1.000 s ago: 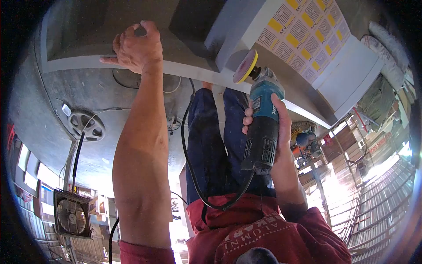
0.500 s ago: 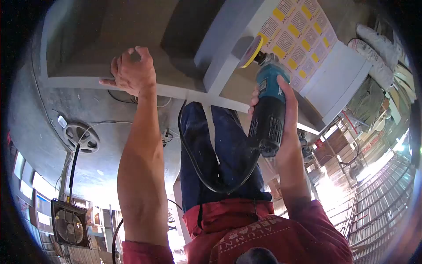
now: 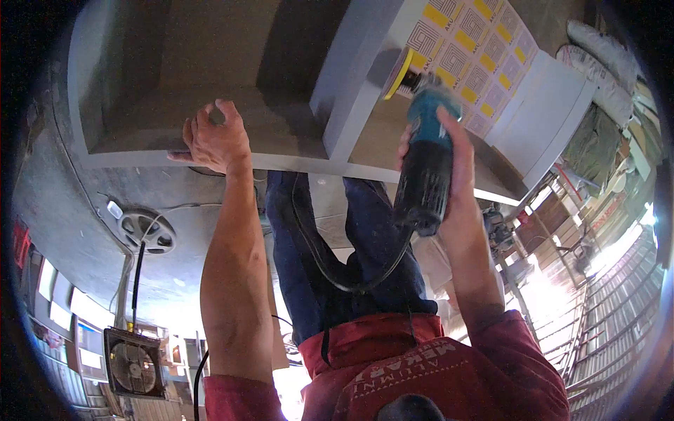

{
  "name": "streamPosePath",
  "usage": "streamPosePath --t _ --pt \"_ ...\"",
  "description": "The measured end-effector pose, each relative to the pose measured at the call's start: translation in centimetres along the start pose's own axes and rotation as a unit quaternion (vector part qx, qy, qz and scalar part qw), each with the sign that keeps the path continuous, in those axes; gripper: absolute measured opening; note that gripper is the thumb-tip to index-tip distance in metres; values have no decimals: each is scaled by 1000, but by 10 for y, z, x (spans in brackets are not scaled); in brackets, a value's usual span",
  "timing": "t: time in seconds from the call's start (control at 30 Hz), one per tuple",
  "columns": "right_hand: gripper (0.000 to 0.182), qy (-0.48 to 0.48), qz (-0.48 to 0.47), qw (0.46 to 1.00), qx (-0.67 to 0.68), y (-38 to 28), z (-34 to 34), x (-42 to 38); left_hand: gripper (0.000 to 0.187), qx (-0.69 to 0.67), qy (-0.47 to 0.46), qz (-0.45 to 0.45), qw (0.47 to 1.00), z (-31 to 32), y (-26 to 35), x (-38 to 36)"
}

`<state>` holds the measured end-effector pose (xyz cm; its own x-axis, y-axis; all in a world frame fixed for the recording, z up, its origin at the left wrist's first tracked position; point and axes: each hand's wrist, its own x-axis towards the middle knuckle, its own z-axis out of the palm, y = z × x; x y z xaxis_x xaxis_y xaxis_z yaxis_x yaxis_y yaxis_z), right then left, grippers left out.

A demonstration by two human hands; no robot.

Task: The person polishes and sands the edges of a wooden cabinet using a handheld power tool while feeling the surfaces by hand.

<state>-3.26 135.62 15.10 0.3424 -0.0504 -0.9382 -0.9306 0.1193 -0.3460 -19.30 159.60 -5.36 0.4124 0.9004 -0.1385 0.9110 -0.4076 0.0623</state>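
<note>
A grey cabinet with open compartments lies in front of me. Over its near edge rests my left hand, fingers curled, the little finger stuck out along the edge. My right hand is wrapped around the body of a teal and black power sander. Its round, yellow-edged pad stands on edge against the grey divider panel; whether they touch is hard to tell. The sander's head is smeared by motion. A black cable loops down from its rear end.
A sheet printed with yellow and grey patterns covers a panel at the upper right. On the floor at left are a round wheel-like base and a boxy fan. Stuffed sacks lie at the far right.
The view has shifted, so the cabinet edge and left hand appear lower. The sander has tipped slightly, its pad now more upright and near the divider. Both hands keep their places.
</note>
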Motion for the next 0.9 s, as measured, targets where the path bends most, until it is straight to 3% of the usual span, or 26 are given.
streamPosePath --t 0.07,0.13,0.2,0.47,0.53,0.57,0.63,0.7,0.83,0.9 --pt "53 11 79 996 41 21 -9 -11 39 -12 -2 3 1000 2 0 1" --pt "53 -1 97 993 64 43 -21 -17 41 6 17 11 1000 6 -2 2" --pt "55 60 151 983 83 61 -21 -32 41 -5 5 15 1000 2 0 1" --pt "56 107 10 972 208 117 -44 -105 43 -26 -29 40 998 1 -4 5" --pt "56 129 -19 966 223 134 -52 -121 40 -81 -26 -47 995 -10 8 10" --pt "55 135 -17 962 236 144 -56 -127 40 -79 -19 -20 996 -12 18 19" --pt "52 126 -21 960 248 165 -66 -137 44 -189 6 231 954 -18 54 39" --pt "48 118 -23 960 252 177 -69 -140 56 -344 -56 304 887 -23 131 58" --pt "48 147 -27 950 274 177 -63 -139 72 -428 -152 418 787 -22 297 88" --pt "51 139 -21 951 275 180 -66 -134 84 -386 -185 426 797 -11 366 105"
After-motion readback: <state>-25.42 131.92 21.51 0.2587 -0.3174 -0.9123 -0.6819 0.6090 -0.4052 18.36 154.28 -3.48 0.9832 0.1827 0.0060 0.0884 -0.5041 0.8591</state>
